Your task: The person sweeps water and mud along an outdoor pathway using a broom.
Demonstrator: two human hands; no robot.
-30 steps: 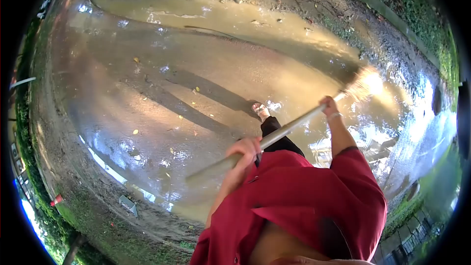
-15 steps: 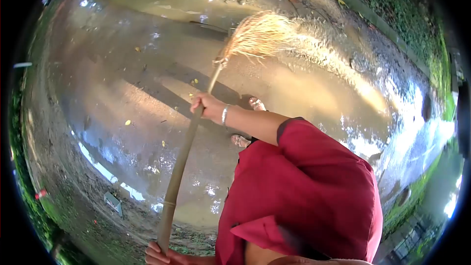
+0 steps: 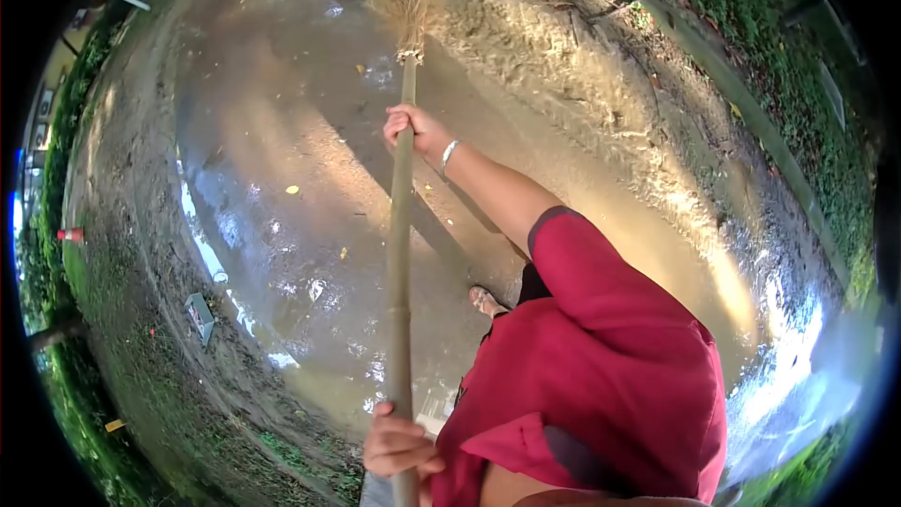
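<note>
Bristles (image 3: 409, 5) have swung leftward from a little past 12 o'clock, half a second earlier, to just short of it; broom handle (image 3: 400, 244) has gone from slanting to nearly upright across the view. Right hand (image 3: 413, 130), formerly near centre, now further out towards 12, clenched round the handle below the bristle binding; silver bracelet (image 3: 450, 155) at that wrist. Left hand (image 3: 399, 451) has shifted inward from 7 o'clock to between 6 and 7, fingers curled round the handle's near end. Broom thus gripped two-handed, running from 12 to just past 6, over muddy, waterlogged ground (image 3: 253, 131) (bristle tips blurred; contact with the ground cannot be told). Sandalled foot (image 3: 484, 300) at 5 o'clock; red shirt (image 3: 610, 376) spans 4 to 6. Churned mud (image 3: 572, 75) lies at 1 to 2, with the kerb (image 3: 723, 75) beyond at 2. Periphery: red-and-white cone (image 3: 70, 235) at 9, small grey box-like object (image 3: 199, 317) between 8 and 9, yellow leaf (image 3: 292, 190) between 9 and 10, nearer centre.
</note>
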